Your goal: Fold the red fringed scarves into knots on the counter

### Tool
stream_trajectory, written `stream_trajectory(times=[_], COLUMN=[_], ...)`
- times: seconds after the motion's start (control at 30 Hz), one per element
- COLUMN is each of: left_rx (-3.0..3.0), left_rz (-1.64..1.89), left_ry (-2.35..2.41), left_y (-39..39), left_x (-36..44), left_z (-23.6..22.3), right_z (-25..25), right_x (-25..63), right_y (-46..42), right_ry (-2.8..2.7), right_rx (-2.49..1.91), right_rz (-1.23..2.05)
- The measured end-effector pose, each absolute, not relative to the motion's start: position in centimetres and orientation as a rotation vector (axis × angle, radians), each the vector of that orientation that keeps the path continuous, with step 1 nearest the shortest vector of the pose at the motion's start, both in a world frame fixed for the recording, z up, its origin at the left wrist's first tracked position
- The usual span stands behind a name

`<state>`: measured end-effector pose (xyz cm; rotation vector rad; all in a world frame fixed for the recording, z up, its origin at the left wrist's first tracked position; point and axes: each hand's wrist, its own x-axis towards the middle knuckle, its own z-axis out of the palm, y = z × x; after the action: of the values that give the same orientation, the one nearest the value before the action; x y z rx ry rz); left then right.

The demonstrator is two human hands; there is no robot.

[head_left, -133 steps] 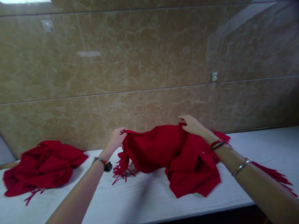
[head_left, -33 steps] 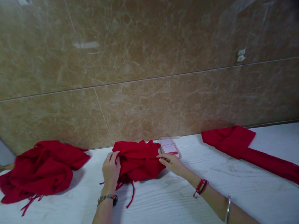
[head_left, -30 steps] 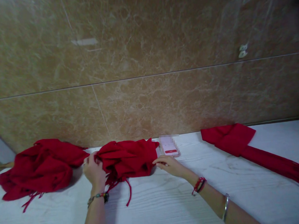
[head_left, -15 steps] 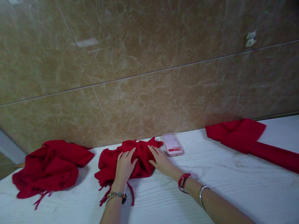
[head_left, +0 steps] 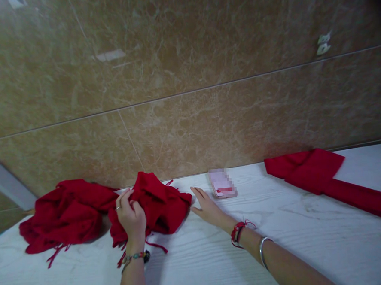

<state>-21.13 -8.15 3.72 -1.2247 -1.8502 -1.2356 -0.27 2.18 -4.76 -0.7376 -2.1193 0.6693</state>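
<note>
A crumpled red scarf (head_left: pixel 162 206) with thin fringe strands lies in the middle of the white table (head_left: pixel 201 262), close to the wall. My left hand (head_left: pixel 132 217) has its fingers curled at the scarf's left part, closed on the fabric; the fingertips are partly hidden. Just off the scarf's right edge, my right hand (head_left: pixel 209 208) is open with fingers apart and holds nothing. Left of the scarf sits a second bunched red fringed cloth (head_left: pixel 66 214), almost touching it.
A phone (head_left: pixel 222 184) lies beyond my right hand, near the wall. Further right is a folded red cloth (head_left: pixel 305 170) with a long strip running to the table's right edge. A brown marbled tile wall (head_left: pixel 189 129) rises behind the table.
The middle scarf has shifted left and bunched up higher at its back. My left hand moved left with it and curled its fingers. My right hand has come off the fabric.
</note>
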Motion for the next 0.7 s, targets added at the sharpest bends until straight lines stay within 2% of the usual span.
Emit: stream_trajectory(times=[0.17, 0.23, 0.47, 0.57, 0.7], left_rx=[-1.666, -1.695, -1.269, -1.256, -1.364], left_rz=[-0.660, -0.565, -1.253, -1.239, -1.000], left_ry=[-2.050, -2.135, -1.870, -1.802, -1.814], left_y=[-6.3, -6.0, -6.7, -6.9, -6.7], left_x=[-19.2, -19.6, -21.0, -21.0, -21.1], left_z=[2.4, 1.9, 2.6, 2.8, 2.4], right_z=[-5.2, -5.2, -4.1, -4.1, -4.7], right_x=[-0.7, -0.9, -2.2, -2.8, -3.0], right_y=[1.8, 1.7, 1.5, 1.6, 2.6], right_ry=[-2.203, -2.220, -2.250, -2.250, -2.131], right_rx=[-0.635, -0.669, -1.084, -1.157, -1.091], right_rz=[0.756, 0.745, 0.488, 0.429, 0.497])
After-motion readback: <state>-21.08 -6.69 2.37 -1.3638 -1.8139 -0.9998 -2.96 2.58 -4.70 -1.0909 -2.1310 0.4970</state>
